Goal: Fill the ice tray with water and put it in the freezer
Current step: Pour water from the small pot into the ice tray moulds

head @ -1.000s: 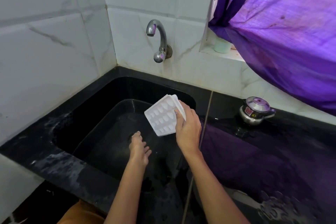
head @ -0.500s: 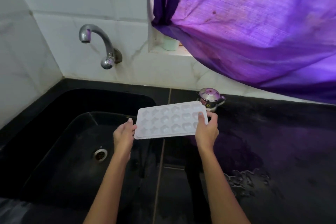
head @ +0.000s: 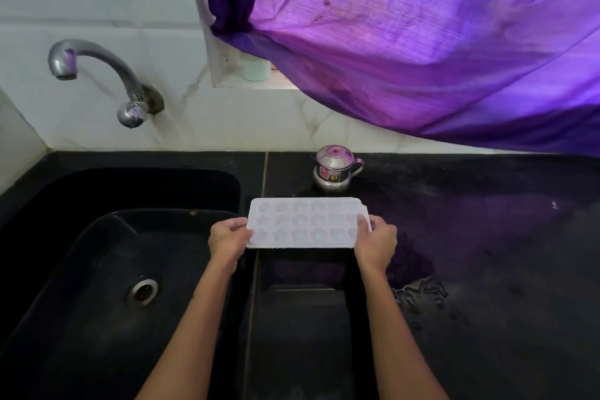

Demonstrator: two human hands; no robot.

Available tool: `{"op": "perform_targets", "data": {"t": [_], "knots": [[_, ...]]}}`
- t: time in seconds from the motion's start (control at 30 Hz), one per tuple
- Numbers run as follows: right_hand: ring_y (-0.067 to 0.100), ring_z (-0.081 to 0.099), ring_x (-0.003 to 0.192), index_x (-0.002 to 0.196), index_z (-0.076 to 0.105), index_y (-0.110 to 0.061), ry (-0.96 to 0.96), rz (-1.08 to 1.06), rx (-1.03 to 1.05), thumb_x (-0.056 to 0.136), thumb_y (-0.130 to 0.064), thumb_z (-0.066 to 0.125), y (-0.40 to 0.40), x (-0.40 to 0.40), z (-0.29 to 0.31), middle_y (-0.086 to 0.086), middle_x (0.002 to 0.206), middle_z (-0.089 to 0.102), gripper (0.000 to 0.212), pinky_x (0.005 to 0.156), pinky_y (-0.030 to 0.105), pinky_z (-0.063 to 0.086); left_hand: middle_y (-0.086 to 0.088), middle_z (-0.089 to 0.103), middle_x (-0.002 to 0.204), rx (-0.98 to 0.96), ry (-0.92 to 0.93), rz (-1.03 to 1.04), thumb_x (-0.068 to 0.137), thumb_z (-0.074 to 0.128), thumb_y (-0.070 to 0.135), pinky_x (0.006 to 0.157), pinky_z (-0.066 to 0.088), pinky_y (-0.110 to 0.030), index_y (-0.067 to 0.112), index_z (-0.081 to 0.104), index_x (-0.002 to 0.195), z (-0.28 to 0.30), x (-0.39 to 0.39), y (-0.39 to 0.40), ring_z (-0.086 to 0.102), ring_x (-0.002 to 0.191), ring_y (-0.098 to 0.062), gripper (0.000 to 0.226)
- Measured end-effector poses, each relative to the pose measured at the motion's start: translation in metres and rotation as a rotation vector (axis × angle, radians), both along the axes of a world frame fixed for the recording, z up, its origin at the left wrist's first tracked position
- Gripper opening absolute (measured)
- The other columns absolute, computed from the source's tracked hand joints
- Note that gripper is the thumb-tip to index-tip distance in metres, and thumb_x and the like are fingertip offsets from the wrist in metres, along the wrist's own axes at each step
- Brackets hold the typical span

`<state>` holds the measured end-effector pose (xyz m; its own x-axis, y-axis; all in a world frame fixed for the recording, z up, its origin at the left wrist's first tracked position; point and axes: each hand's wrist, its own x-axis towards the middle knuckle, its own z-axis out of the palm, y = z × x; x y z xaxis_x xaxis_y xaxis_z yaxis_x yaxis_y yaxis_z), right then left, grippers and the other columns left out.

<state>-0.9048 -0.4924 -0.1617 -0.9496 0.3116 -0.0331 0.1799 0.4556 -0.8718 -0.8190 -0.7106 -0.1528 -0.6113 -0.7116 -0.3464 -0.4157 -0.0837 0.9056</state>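
A white ice tray [head: 305, 222] with several star and heart shaped cells is held level above the black counter [head: 487, 253], just right of the sink [head: 81, 237]. My left hand [head: 229, 237] grips its left short edge. My right hand [head: 376, 242] grips its right short edge, thumb on top. The cells look glossy; whether they hold water I cannot tell. The steel tap [head: 97, 75] juts from the tiled wall at the upper left, with no water running.
A small steel pot [head: 334, 169] with a lid stands on the counter right behind the tray. A purple curtain [head: 406, 42] hangs over the window ledge, where a pale cup [head: 256, 66] sits. Water drops [head: 418, 295] lie on the counter to the right. A drain [head: 143, 291] sits in the sink floor.
The tray went from tilted in my right hand over the sink to level in both hands, and has shifted right over the counter. The view turned right.
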Motion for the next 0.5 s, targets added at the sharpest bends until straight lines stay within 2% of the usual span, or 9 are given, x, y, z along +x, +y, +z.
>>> {"op": "perform_targets", "data": {"t": [0.1,0.27,0.4,0.43,0.5], "knots": [[0.034,0.056,0.107,0.115,0.069,-0.008,-0.019,0.000,0.082,0.096,-0.030,0.058,0.002,-0.004,0.000,0.015,0.118,0.052,0.031,0.076,0.035,0.042,-0.005,0.065,0.104,-0.056,-0.022,0.009,0.082,0.064,-0.002,0.076,0.045,-0.024,0.004,0.065,0.115,0.002,-0.002,0.006,0.059,0.088,-0.015,0.033],[0.035,0.055,0.108,0.115,0.070,-0.008,-0.048,0.018,0.136,0.094,-0.031,0.061,0.004,-0.008,-0.002,0.015,0.115,0.053,0.032,0.074,0.034,0.042,-0.004,0.064,0.098,-0.092,-0.045,0.018,0.082,0.063,-0.002,0.070,0.046,-0.024,0.005,0.065,0.113,0.004,-0.002,0.011,0.060,0.086,-0.016,0.031],[0.036,0.058,0.096,0.083,0.067,-0.007,-0.066,0.044,0.143,0.094,-0.032,0.060,0.007,-0.012,-0.003,0.019,0.104,0.057,0.028,0.065,0.033,0.039,-0.004,0.066,0.098,-0.118,-0.056,0.019,0.081,0.061,-0.002,0.073,0.048,-0.027,0.006,0.066,0.110,0.003,-0.001,0.015,0.060,0.087,-0.016,0.030],[0.036,0.059,0.095,0.083,0.067,-0.008,-0.070,0.050,0.145,0.094,-0.031,0.060,0.008,-0.013,-0.003,0.019,0.103,0.059,0.027,0.064,0.033,0.040,-0.002,0.066,0.094,-0.123,-0.061,0.019,0.080,0.061,-0.003,0.072,0.048,-0.027,0.007,0.067,0.108,0.003,-0.001,0.017,0.060,0.085,-0.015,0.030],[0.035,0.059,0.098,0.096,0.073,-0.008,-0.073,0.048,0.149,0.094,-0.030,0.060,0.011,-0.015,-0.001,0.018,0.105,0.061,0.025,0.068,0.034,0.045,0.004,0.064,0.083,-0.133,-0.065,0.018,0.079,0.061,-0.003,0.068,0.047,-0.024,0.008,0.068,0.105,0.003,0.001,0.021,0.060,0.078,-0.013,0.030]]}}
